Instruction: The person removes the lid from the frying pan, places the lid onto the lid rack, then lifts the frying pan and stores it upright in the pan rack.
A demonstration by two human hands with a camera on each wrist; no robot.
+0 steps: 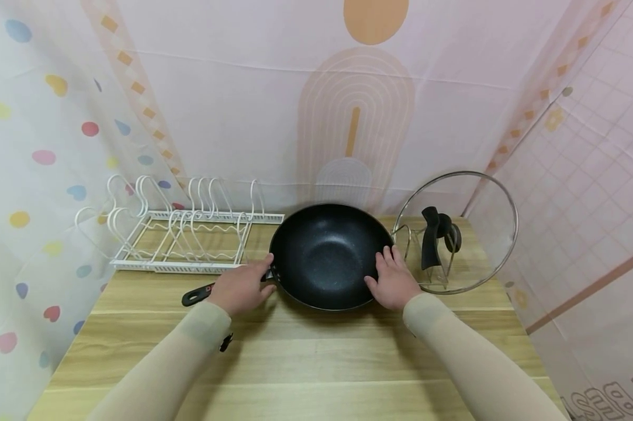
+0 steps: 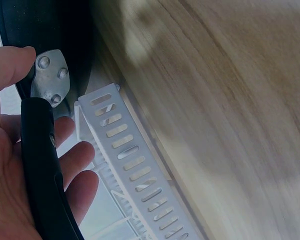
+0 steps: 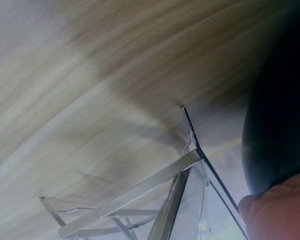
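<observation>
A black wok (image 1: 331, 266) sits at the middle back of the table, its dark inside facing up. My left hand (image 1: 239, 288) grips the base of its black handle (image 2: 45, 160); in the left wrist view the fingers curl under the handle, and the thumb lies by the rim near the riveted metal bracket (image 2: 52, 80). The handle's looped end sticks out to the left. My right hand (image 1: 395, 280) rests on the wok's right rim, fingers extended over the edge and thumb inside. The right wrist view shows only part of that hand against the wok's dark side.
Left of the wok stands a white wire dish rack (image 1: 190, 268) with upright loops. On the right, a large glass lid (image 1: 515, 234) with a black handle (image 1: 431, 240) leans upright in a metal wire stand (image 3: 150, 182). Printed cloth (image 1: 232, 117) hangs behind the wooden table (image 1: 316, 362).
</observation>
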